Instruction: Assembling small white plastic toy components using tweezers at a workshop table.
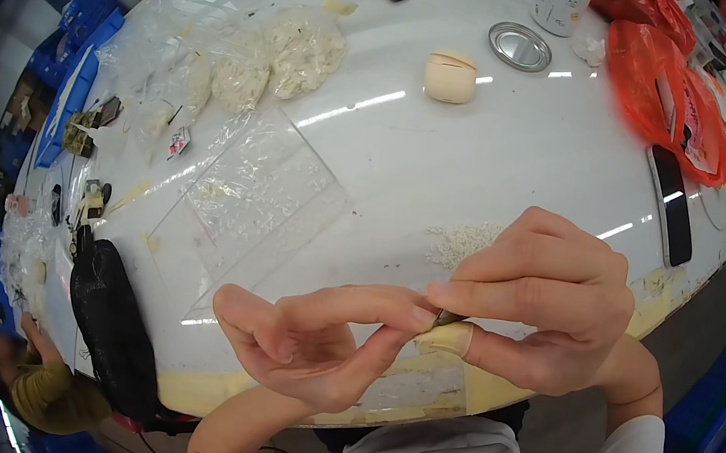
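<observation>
Above the table's near edge, my two hands meet fingertip to fingertip. My left hand (330, 337) pinches thumb against index finger, the other fingers curled loosely; what sits in that pinch is too small to make out. My right hand (546, 301) grips a small dark piece (449, 318) between index finger and thumb, right at the left fingertips. A pale yellow finger cot (447, 338) covers the right thumb tip. Just beyond the right hand lies a loose pile of tiny white pieces (463, 242), partly hidden by its fingers.
A clear flat tray (247, 202) holds scattered small pieces. Clear bags of pale pieces (299, 53) lie far left; a beige case (449, 78) and a round metal lid (520, 46) stand farther off. At right are a phone (670, 207) and red bag (656, 91). Another person (53, 387) sits left.
</observation>
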Demonstrator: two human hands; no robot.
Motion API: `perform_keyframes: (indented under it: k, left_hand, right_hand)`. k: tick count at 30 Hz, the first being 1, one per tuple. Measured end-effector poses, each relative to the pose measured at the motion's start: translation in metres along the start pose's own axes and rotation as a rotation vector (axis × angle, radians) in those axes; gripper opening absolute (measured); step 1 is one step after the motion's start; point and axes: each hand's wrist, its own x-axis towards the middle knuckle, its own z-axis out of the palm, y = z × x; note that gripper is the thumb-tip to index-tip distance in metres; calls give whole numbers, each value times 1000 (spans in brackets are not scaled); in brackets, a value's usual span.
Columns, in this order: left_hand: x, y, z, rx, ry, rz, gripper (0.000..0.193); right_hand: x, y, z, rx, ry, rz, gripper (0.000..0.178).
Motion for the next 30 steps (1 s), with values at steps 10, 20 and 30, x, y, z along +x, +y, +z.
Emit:
perform_keyframes:
  k: [10,20,30]
  left_hand:
    - [1,-2,5,-76,137,-15,64]
    - [2,-5,5,-88,183,-37,63]
    - [3,-9,6,-110,188,-44,63]
  right_hand:
    - [0,3,6,12,70,6,31]
    - [1,2,4,-39,77,10,33]
    - [2,6,3,-57,66,-4,31]
